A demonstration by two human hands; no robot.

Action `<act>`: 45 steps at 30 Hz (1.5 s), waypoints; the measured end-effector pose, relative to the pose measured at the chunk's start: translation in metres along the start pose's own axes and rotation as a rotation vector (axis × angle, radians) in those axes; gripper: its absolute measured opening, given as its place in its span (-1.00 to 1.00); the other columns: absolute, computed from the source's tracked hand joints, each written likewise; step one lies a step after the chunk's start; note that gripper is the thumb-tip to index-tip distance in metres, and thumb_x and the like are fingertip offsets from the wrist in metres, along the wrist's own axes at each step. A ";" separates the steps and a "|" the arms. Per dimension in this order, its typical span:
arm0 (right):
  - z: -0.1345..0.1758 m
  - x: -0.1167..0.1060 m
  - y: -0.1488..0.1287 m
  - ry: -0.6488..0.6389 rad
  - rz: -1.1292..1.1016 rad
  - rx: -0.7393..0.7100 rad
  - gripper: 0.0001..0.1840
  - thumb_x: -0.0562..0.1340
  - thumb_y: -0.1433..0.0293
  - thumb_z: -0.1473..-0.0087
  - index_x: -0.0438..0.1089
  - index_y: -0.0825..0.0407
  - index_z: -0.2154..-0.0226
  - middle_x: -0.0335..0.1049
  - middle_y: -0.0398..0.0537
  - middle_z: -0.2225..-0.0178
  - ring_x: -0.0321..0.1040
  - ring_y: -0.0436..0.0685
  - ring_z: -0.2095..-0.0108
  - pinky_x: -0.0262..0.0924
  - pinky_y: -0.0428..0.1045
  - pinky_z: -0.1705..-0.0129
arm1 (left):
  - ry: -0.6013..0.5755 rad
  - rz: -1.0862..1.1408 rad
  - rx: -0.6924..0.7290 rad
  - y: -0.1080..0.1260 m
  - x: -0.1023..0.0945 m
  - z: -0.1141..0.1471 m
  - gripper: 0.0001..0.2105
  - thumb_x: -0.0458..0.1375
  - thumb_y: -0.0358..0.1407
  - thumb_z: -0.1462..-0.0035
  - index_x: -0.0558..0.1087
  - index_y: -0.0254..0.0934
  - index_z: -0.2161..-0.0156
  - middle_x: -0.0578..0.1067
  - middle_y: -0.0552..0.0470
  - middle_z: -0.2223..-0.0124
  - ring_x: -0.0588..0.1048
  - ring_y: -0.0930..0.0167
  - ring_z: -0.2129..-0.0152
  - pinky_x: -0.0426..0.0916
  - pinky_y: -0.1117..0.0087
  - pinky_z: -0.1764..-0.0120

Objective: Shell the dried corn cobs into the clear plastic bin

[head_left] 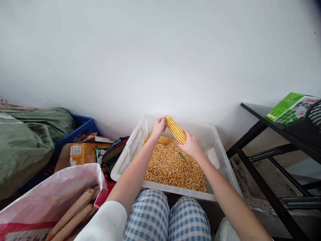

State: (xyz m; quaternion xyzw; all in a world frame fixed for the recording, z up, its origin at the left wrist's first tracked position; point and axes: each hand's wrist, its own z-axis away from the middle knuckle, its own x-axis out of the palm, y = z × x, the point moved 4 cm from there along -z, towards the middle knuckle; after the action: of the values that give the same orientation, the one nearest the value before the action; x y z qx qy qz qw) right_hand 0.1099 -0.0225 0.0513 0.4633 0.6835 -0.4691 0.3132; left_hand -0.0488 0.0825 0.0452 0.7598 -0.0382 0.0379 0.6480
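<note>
A yellow ear of corn (176, 130), full of kernels, is held slanting above a clear plastic bin (227, 167). My right hand (190, 144) is wrapped round its lower right end. At the upper left end, my left hand (158, 127) has its fingers closed on the tip. Loose corn kernels (173, 170) cover the bottom of the bin. Another ear of corn (163, 140) lies on them behind my left wrist. A thin tool with a green handle (181, 155) rests on the kernels below my right hand.
Bare cobs (72, 211) fill an open white and red sack (82, 172) at my left. Behind it are a cardboard box, a mesh bag (115, 152) and a blue crate (86, 125) under green cloth. On the right stands a black metal frame (258, 174) bearing a green box (291, 108).
</note>
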 end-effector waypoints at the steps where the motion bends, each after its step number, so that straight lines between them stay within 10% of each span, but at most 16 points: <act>1: 0.000 -0.001 -0.001 -0.001 0.043 -0.025 -0.42 0.18 0.10 0.12 0.16 0.03 0.07 0.37 0.05 0.25 0.33 0.19 0.32 0.09 -0.02 0.33 | 0.004 0.013 0.031 0.000 0.001 0.000 -0.66 -0.03 -0.06 -0.08 0.15 -0.26 0.57 0.15 0.19 0.78 0.12 0.59 0.85 -0.01 0.55 0.72; 15: -0.002 -0.009 0.005 0.019 0.287 0.057 -0.48 0.11 0.16 0.03 0.08 0.02 0.03 0.26 0.08 0.18 0.31 0.18 0.31 0.07 -0.01 0.34 | 0.075 0.095 0.249 0.042 0.003 0.022 -0.64 -0.04 -0.08 -0.11 0.11 -0.27 0.59 0.17 0.18 0.76 0.09 0.61 0.81 0.01 0.56 0.68; 24: -0.002 -0.011 0.001 0.060 0.325 -0.039 -0.45 0.13 0.24 0.03 0.06 0.02 -0.02 0.26 0.08 0.19 0.27 0.19 0.27 0.06 0.00 0.29 | -0.143 -0.037 0.029 0.007 0.026 0.022 -0.58 -0.04 0.02 -0.05 0.20 -0.28 0.62 0.20 0.13 0.79 0.16 0.57 0.84 0.03 0.52 0.70; 30: 0.001 -0.008 0.000 0.095 0.221 0.009 -0.45 0.13 0.18 0.06 0.10 0.01 0.01 0.29 0.05 0.18 0.30 0.18 0.30 0.08 0.00 0.31 | 0.038 0.232 0.127 0.012 0.009 0.011 -0.64 -0.04 -0.08 -0.09 0.11 -0.27 0.60 0.17 0.18 0.74 0.08 0.62 0.82 -0.01 0.56 0.69; 34: 0.000 -0.011 0.004 0.158 0.066 0.081 -0.45 0.15 0.15 0.10 0.13 0.01 0.04 0.32 0.04 0.19 0.31 0.20 0.28 0.11 0.01 0.30 | 0.122 0.228 0.020 0.004 -0.003 0.003 -0.63 -0.09 -0.08 -0.11 0.05 -0.25 0.61 0.17 0.18 0.76 0.08 0.60 0.84 -0.03 0.56 0.72; 38: -0.003 -0.006 0.014 0.216 -0.279 0.193 -0.41 0.21 0.07 0.22 0.17 0.00 0.13 0.36 -0.01 0.26 0.31 0.19 0.30 0.15 0.01 0.32 | -0.148 -0.024 -0.121 -0.013 0.024 0.017 -0.51 -0.20 0.08 -0.07 0.10 -0.24 0.66 0.20 0.10 0.80 0.16 0.54 0.86 0.02 0.51 0.73; 41: -0.006 0.006 0.022 0.166 -0.640 0.281 -0.42 0.24 0.05 0.27 0.19 -0.01 0.19 0.35 -0.06 0.32 0.30 0.09 0.40 0.17 -0.05 0.43 | -0.375 -0.116 -0.040 -0.017 0.051 0.037 -0.49 -0.16 0.13 -0.03 0.17 -0.26 0.67 0.20 0.10 0.80 0.18 0.53 0.84 0.07 0.49 0.69; 45: -0.007 0.016 0.019 0.019 -0.979 0.302 -0.45 0.17 0.05 0.17 0.17 -0.05 0.13 0.31 -0.12 0.31 0.22 -0.04 0.52 0.11 -0.15 0.60 | -0.320 -0.021 0.133 -0.005 0.059 0.049 -0.55 -0.12 0.04 -0.08 0.19 -0.28 0.61 0.17 0.17 0.78 0.12 0.57 0.81 0.07 0.51 0.65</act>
State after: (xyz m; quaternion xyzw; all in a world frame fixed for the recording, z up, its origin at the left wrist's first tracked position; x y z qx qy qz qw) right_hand 0.1211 -0.0077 0.0333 0.1331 0.7477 -0.6503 -0.0200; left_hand 0.0108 0.0343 0.0391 0.7976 -0.1302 -0.0880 0.5824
